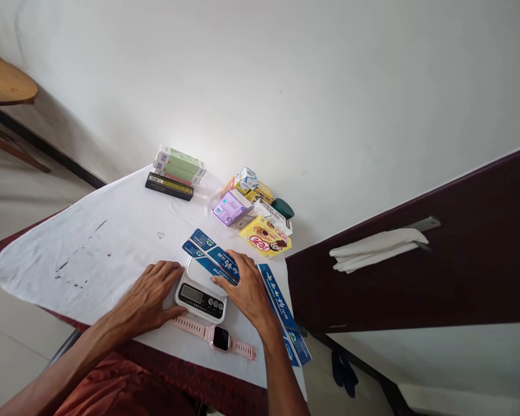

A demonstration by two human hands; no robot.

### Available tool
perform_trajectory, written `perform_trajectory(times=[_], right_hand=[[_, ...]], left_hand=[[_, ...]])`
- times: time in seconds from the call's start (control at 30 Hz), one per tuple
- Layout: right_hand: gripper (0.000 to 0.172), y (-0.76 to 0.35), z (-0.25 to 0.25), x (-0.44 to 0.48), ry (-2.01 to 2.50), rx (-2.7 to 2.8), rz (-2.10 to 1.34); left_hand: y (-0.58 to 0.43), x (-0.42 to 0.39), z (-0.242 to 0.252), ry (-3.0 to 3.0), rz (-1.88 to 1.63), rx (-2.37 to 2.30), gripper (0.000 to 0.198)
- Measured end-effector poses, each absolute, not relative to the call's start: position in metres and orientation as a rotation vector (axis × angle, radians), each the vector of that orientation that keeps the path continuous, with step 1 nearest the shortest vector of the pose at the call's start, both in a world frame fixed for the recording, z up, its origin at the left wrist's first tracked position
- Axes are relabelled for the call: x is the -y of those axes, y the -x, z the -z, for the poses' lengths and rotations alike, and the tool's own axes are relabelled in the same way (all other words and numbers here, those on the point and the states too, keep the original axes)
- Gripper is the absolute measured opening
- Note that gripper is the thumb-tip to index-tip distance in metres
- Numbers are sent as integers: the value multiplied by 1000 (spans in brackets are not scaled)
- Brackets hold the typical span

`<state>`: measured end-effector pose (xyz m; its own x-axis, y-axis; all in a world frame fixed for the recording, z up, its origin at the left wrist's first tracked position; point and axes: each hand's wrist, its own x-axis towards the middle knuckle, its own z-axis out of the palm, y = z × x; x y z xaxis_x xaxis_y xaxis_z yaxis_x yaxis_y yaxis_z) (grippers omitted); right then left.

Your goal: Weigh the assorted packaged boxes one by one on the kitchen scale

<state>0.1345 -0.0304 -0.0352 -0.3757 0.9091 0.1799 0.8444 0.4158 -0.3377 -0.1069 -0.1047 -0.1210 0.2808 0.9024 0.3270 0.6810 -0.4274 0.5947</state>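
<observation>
A white kitchen scale [200,301] with a dark display panel and round buttons lies on the table before me. My right hand [245,289] grips a long blue toothpaste box [210,252] between thumb and fingers, across the scale's white platform. Whether the box bears on the platform I cannot tell. My left hand [153,294] rests on the cloth at the scale's left side, fingers stretched out and thumb near its lower left corner. Just below the scale lies a pink smartwatch [220,338], its strap laid out. Beside my right forearm are more blue toothpaste packaging [281,306], partly hidden by the arm.
A white cloth [125,248] with dark marks covers the table. Green boxes [182,164] and a black box [169,186] stand at the back. Purple [231,209] and yellow cartons [265,237] cluster right of them, with a dark green lid [282,208]. The wall is close behind.
</observation>
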Motion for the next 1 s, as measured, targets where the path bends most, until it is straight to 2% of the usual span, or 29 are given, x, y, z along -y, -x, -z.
perform_trajectory(times=[0.23, 0.37, 0.6, 0.83, 1.0], right_hand=[[43, -132, 52, 31, 1502, 2289, -167], [47, -158, 50, 42, 1530, 2091, -132], [64, -247, 35, 62, 1952, 1783, 57], [65, -285, 57, 62, 2129, 1716, 49], [67, -285, 61, 61, 2193, 1776, 60]], left_hand=[[104, 103, 123, -2306, -937, -1488, 51], [103, 101, 122, -2332, -933, -1512, 48], [101, 109, 131, -2370, -926, -1511, 65], [93, 108, 112, -2424, -895, -1579, 84], [92, 90, 103, -2441, -860, -1529, 90]])
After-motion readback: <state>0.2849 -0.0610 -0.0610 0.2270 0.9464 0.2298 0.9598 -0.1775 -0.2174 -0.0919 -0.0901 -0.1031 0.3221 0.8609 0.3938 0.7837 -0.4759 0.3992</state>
